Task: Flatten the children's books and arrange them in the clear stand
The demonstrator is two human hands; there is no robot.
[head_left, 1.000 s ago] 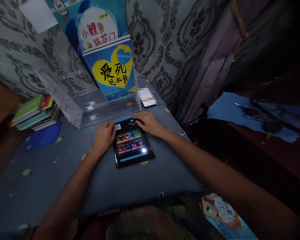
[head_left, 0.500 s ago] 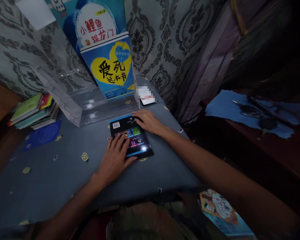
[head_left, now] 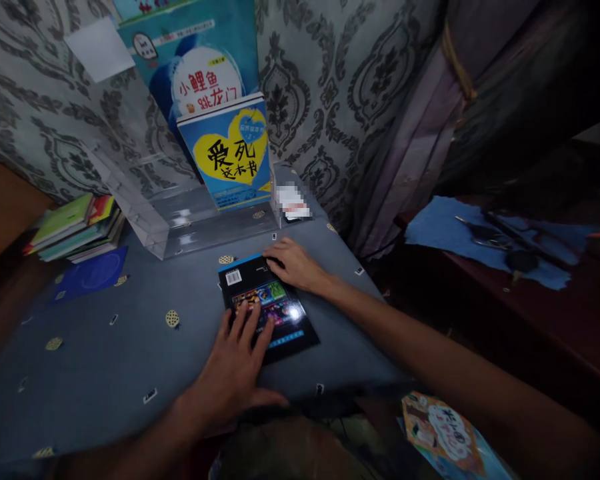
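A black book (head_left: 253, 283) lies flat on the grey patterned tablecloth, its barcode side up, with small coloured pictures and a blue strip along its top edge. My left hand (head_left: 235, 363) rests with spread fingers across the lower left of the cover, thumb stretched out near the table's front edge. At the book's top right corner, my right hand (head_left: 297, 267) has its fingers bent together on the corner. Part of the cover is hidden under my left fingers.
Behind the book stands a clear plastic book stand (head_left: 220, 237) with a blue-and-yellow book (head_left: 235, 157) and a taller book (head_left: 207, 73). Stacked books (head_left: 77, 227) and a blue booklet (head_left: 93, 273) lie left. Another book (head_left: 445, 433) is low at right, beside a blue cloth (head_left: 430, 227).
The black book has slid toward me, away from the stand, with both hands moving along. My left fingers have spread wider. The camera view has also shifted slightly.
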